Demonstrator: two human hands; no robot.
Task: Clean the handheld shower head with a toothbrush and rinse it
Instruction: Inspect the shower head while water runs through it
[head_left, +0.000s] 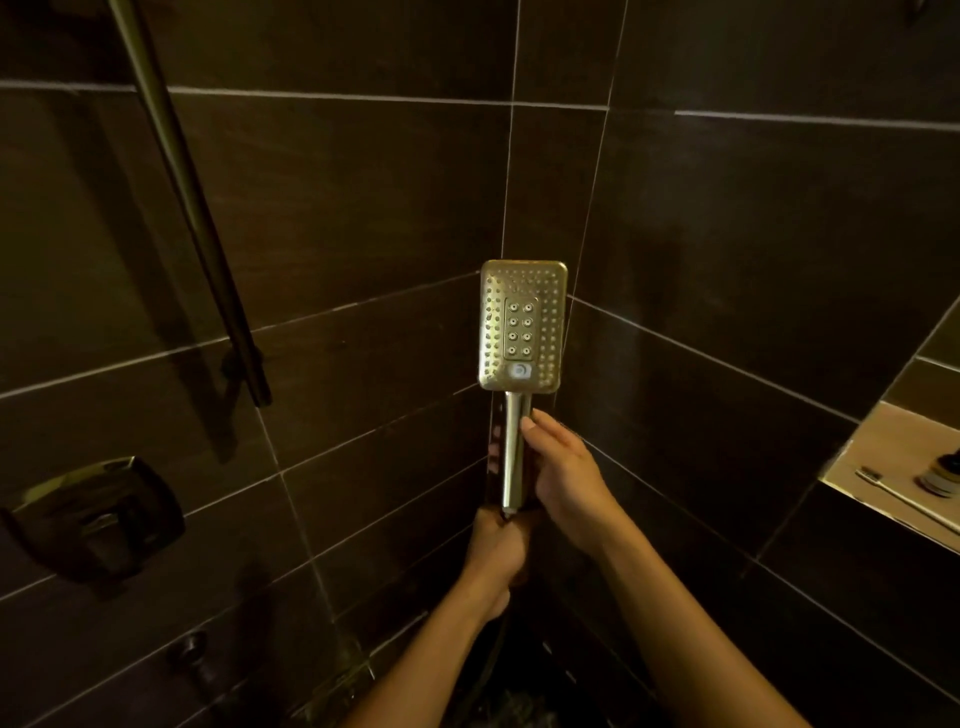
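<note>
A brass-coloured rectangular handheld shower head (522, 326) stands upright in the tiled corner, its nozzle face turned toward me. My right hand (563, 475) is wrapped around its handle, thumb up near the neck. My left hand (493, 556) is closed just below the bottom of the handle, where the hose joins; the hose itself is mostly lost in the dark. A toothbrush (906, 500) lies flat in the wall niche at the right, well away from both hands.
A small dark jar (943, 478) sits in the niche (852, 470) beside the toothbrush. A slanted shower rail (192, 208) runs down the left wall, with a square valve handle (98, 517) below it. Dark tiles cover both walls.
</note>
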